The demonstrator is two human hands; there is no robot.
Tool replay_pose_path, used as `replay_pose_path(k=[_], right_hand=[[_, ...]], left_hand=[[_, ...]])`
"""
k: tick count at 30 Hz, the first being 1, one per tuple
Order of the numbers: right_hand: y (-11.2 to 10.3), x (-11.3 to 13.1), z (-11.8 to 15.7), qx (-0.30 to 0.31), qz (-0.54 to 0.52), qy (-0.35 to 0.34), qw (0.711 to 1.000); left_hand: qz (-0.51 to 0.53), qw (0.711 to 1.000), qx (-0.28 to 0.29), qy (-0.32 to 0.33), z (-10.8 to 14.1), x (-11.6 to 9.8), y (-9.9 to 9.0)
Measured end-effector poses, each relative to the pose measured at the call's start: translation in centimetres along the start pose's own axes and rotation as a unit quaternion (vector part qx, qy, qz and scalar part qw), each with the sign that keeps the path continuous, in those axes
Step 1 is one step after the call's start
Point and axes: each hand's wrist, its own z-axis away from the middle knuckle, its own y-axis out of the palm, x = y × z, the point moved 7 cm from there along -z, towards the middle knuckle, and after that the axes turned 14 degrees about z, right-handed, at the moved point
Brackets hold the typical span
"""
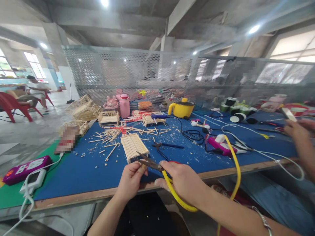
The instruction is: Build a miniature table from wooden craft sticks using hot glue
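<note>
My right hand (185, 182) is closed around the yellow handles of a pair of scissors (153, 164), whose dark blades point left and stand apart. At the blades, my left hand (131, 179) is closed in a pinch; what lies between its fingertips is too small to make out. Just beyond both hands, a flat panel of pale wooden sticks (134, 146) rests on the blue tabletop (81, 173). A pair of dark pliers (169, 145) lies to its right. Loose wooden sticks (110, 134) and small chips are scattered behind the panel.
A blue glue gun (159, 116) leans by a small stick frame (149, 120). A yellow pot (183, 108) and pink bottle (124, 106) stand farther back. A purple power strip (221, 146) trails cables at right. A phone (66, 139) is at left; another person's hand (299, 131) is at right.
</note>
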Motion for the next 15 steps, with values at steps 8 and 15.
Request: replay_pose_path(k=[8, 15], right_hand=[[0.5, 0.0, -0.2, 0.036, -0.033, 0.036, 0.998], [1.0, -11.0, -3.0, 0.02, 0.02, 0.249, 0.968]], left_hand=[[-0.025, 0.997, 0.067, -0.035, -0.2, -0.1, 1.3], [-0.015, 0.998, 0.046, -0.028, -0.1, 0.0, 1.2]])
